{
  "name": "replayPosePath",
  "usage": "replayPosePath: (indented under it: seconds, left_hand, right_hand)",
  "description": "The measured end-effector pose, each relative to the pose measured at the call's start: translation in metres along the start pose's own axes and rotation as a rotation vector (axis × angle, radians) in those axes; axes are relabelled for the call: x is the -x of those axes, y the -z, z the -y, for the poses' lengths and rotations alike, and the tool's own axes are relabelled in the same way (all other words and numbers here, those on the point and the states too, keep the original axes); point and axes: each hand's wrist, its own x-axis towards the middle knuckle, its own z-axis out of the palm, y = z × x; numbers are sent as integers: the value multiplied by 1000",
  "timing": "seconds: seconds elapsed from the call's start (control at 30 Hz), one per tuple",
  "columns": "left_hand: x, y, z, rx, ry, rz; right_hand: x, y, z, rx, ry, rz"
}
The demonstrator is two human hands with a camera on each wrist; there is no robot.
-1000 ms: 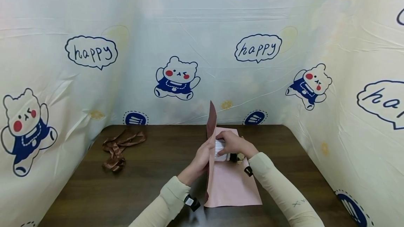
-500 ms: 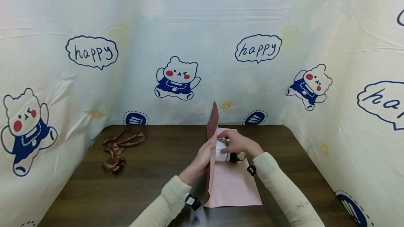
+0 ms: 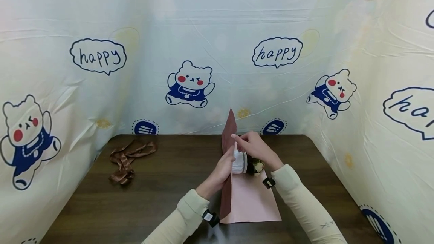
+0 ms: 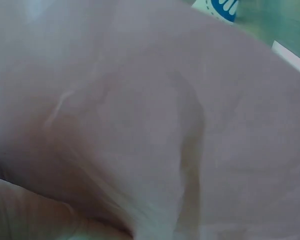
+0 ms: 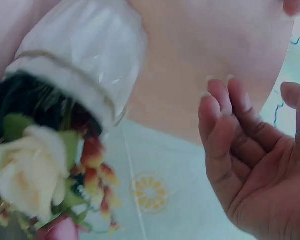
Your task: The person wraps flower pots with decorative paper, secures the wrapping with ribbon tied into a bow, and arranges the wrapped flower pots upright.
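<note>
A sheet of pink wrapping paper [image 3: 255, 198] lies partly on the table, its left part raised upright. On it rests a sideways pot in white pleated wrap [image 3: 240, 162], with a cord round its rim in the right wrist view. Artificial flowers [image 5: 32, 170], among them a cream rose, come out of its mouth. My left hand [image 3: 221, 169] grips the raised paper beside the pot's base; creases run from its thumb in the left wrist view. My right hand [image 3: 256, 148] is above the pot near the paper's upper edge, fingers loosely bent and holding nothing.
A brown satin ribbon [image 3: 125, 163] lies in a loose heap on the left of the dark wooden table [image 3: 162, 198]. A printed curtain [image 3: 190, 21] with bears and speech bubbles surrounds the table at the back and sides.
My right hand has let go of the pot and moved up towards the paper's edge, uncovering pot and flowers. My left hand and the raised paper have shifted slightly right.
</note>
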Motion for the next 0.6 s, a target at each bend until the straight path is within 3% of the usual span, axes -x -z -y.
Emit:
replayPosePath:
  seconds: [0.2,0.4,0.6]
  left_hand:
    - [0,-6,0,-8,59,-18]
    - [-1,-7,1,-47,3,46]
    - [2,0,1,-95,31,35]
  right_hand:
    - [0,-1,13,69,-28,-5]
    - [3,7,22,108,-8,72]
    - [8,17,23,146,-6,87]
